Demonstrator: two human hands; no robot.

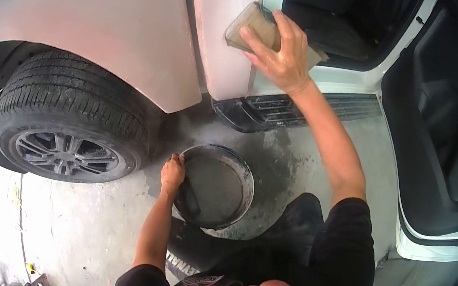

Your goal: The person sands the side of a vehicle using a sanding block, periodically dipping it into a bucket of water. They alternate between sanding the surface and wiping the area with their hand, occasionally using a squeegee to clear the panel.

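My right hand (281, 50) grips a sanding block (256, 27), greyish and tan with a loose tan edge of sheet showing past my fingers. It is up at the pale, sanded-looking body panel (223, 59) by the open door frame, and overlaps the panel's edge in this view. Low down, my left hand (173, 173) is closed on the left rim of a round, dark basin (248, 190) standing on the floor. Cloudy grey water (214, 185) shows inside it, with a dark shape along the left side.
Left of the basin is the car's wheel (72, 119), under the pale fender (108, 0). A black side step (305, 110) runs below the door opening. The open door (440, 115) stands at the right. Wet patches mark the concrete floor (92, 223). My knees are close to the basin.
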